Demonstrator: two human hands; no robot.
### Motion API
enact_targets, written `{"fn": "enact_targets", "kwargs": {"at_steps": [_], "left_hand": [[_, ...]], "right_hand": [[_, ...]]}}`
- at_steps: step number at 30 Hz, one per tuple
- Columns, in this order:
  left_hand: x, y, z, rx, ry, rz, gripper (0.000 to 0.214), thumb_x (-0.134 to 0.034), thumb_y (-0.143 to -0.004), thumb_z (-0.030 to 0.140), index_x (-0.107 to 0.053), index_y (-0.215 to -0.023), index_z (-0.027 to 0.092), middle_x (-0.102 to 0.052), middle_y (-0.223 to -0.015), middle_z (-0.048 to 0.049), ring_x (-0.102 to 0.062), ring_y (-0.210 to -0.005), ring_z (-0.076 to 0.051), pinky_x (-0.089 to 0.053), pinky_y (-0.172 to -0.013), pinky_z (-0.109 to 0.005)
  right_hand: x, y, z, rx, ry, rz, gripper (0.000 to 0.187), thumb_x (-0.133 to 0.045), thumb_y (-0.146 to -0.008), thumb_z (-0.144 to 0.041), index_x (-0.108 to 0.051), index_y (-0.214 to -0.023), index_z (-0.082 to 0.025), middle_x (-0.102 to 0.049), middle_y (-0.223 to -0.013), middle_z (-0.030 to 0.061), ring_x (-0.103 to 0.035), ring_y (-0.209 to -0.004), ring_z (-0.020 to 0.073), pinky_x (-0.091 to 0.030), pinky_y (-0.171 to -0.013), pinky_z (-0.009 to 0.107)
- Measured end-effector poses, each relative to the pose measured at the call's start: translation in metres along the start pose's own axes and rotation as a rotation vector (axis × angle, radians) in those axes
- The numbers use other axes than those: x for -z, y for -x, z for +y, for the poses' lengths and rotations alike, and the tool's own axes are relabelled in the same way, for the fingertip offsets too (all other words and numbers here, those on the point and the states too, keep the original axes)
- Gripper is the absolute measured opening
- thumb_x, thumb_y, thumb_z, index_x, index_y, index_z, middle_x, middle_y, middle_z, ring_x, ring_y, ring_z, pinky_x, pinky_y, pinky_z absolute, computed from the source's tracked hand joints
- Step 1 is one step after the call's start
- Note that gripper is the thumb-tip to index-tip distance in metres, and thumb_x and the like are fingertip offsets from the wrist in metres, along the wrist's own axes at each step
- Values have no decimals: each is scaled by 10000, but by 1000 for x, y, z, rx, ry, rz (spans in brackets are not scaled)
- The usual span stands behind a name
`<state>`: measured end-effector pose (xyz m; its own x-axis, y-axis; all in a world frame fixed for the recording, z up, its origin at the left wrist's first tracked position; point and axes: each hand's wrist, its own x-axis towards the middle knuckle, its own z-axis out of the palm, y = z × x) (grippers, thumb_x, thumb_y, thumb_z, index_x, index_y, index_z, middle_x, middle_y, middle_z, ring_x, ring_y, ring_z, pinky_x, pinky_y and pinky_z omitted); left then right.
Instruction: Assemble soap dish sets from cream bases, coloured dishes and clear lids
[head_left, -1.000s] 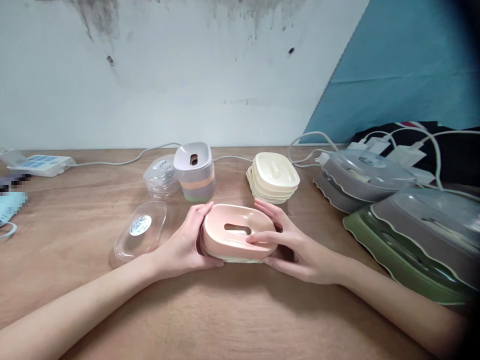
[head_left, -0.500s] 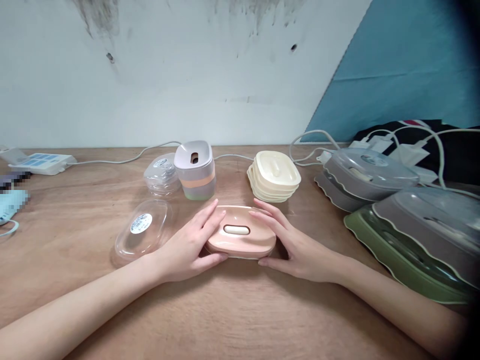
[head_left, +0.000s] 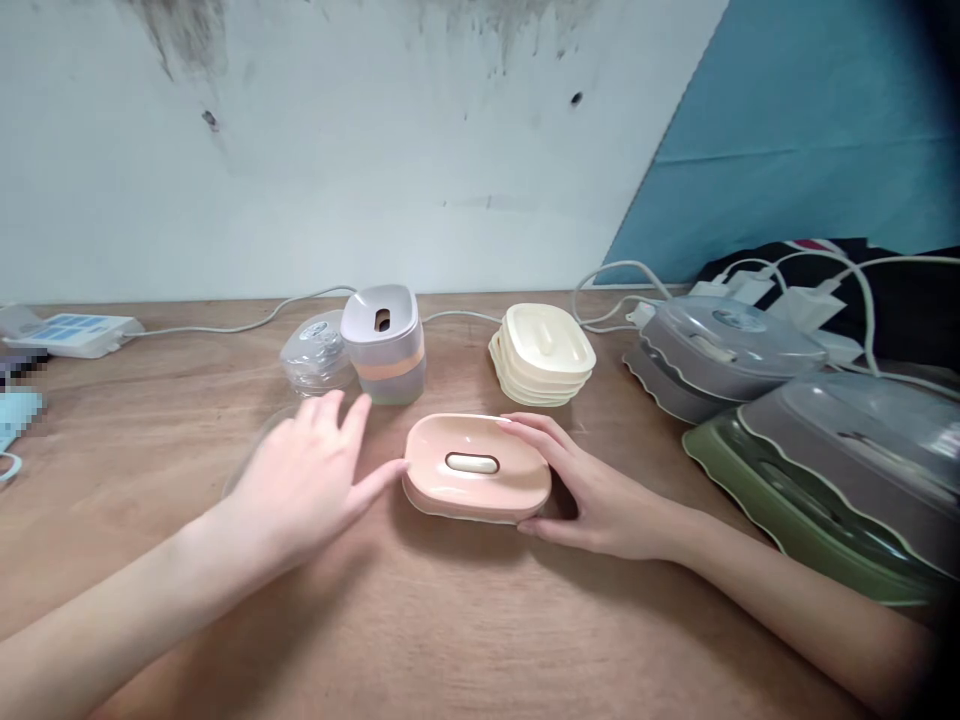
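Observation:
A pink oval soap box (head_left: 442, 440) with a cream bar showing in its central slot rests on the table in front of me. My right hand (head_left: 566, 485) holds its right end, fingers on the upper rim and thumb at the lower edge. My left hand (head_left: 307, 470) is off to the left with fingers spread, its thumb tip close to the box's left end. Beneath and behind that hand lies a clear plastic lid (head_left: 251, 450), mostly covered by it. Behind stand stacked clear lids (head_left: 309, 350) and a stack of lilac and orange pieces (head_left: 386, 355).
Stacked cream trays (head_left: 549, 340) stand behind the soap box. Larger grey boxes (head_left: 720, 350) and a green one (head_left: 780, 500) fill the right side, with white chargers and cables (head_left: 810, 300) behind. A white power strip (head_left: 82, 335) lies far left.
My left hand has let go of the pink soap box and moved left over the clear lid. My right hand stays on the box's right end.

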<state>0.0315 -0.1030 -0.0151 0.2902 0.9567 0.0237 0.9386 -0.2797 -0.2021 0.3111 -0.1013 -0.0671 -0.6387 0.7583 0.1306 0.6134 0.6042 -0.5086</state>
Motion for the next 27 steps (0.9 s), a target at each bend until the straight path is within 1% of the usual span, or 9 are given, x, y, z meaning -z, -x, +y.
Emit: {"fn": "enact_targets", "kwargs": {"at_steps": [2, 4, 7, 11, 15, 18, 22, 24, 27], "left_hand": [[7, -1, -15, 85, -155, -117, 680, -462, -869, 485, -420, -1321, -21, -539, -1184, -315, -557, -1056, -450, -495, -758, -504], [9, -3, -27, 123, -171, -290, 587, -417, -893, 435, -474, -1254, -24, -640, -955, -271, -644, -846, -409, -509, -649, -460], [9, -3, -31, 84, -160, -426, 535, -336, -929, 407, -499, -1214, -16, -663, -818, -215, -666, -731, -353, -509, -622, -413], [4, 3, -10, -18, -275, -297, 561, -369, -930, 387, -385, -1359, 26, -579, -1129, -265, -628, -909, -352, -512, -675, -386], [-3, 5, 3, -169, -123, -131, 598, -378, -913, 395, -337, -1406, 59, -521, -1236, -253, -567, -1006, -362, -487, -782, -434], [-4, 5, -2, -147, 49, -149, 672, -443, -859, 442, -325, -1418, 88, -492, -1266, -271, -551, -1047, -417, -465, -794, -487], [0, 5, -16, -117, 176, -258, 720, -466, -815, 441, -236, -1457, 210, -560, -1104, -204, -625, -874, -378, -492, -670, -447], [3, 5, -22, -111, 184, -241, 676, -442, -824, 438, -275, -1444, 226, -559, -1062, -171, -617, -871, -352, -494, -686, -446], [10, 5, -28, -49, 240, -161, 657, -387, -852, 515, -292, -1430, 217, -522, -1162, -169, -560, -1026, -363, -487, -766, -468]], "right_hand": [[0, 0, 0, 1, 1, 2, 810, -611, -781, -326, -93, -1404, -317, -218, -1435, 115, -363, -1303, 273, -371, -1045, 434], [0, 0, 0, -2, 0, -1, 813, -611, -781, -324, -90, -1404, -319, -213, -1436, 114, -361, -1303, 270, -368, -1046, 431], [-1, -1, 1, -3, 4, -13, 807, -606, -784, -322, -93, -1407, -318, -204, -1439, 113, -343, -1315, 268, -358, -1052, 431], [0, -1, 0, 7, 7, -11, 791, -604, -784, -318, -116, -1406, -316, -214, -1434, 115, -347, -1312, 275, -364, -1046, 431], [4, 0, 3, 17, 12, 3, 828, -626, -759, -318, -109, -1405, -297, -254, -1413, 132, -382, -1286, 294, -380, -1031, 443], [9, 2, 6, 12, 12, 11, 883, -650, -731, -328, -88, -1412, -286, -272, -1417, 138, -380, -1288, 314, -385, -1024, 453], [11, 2, 9, 17, 14, 1, 880, -645, -728, -314, -94, -1412, -280, -271, -1425, 139, -372, -1297, 317, -377, -1031, 456], [11, 2, 9, 17, 12, 3, 870, -642, -729, -311, -101, -1410, -277, -276, -1422, 138, -377, -1294, 312, -378, -1031, 453], [10, 2, 9, 16, 6, 6, 875, -641, -731, -317, -96, -1414, -270, -281, -1428, 136, -376, -1297, 305, -380, -1034, 450]]}}
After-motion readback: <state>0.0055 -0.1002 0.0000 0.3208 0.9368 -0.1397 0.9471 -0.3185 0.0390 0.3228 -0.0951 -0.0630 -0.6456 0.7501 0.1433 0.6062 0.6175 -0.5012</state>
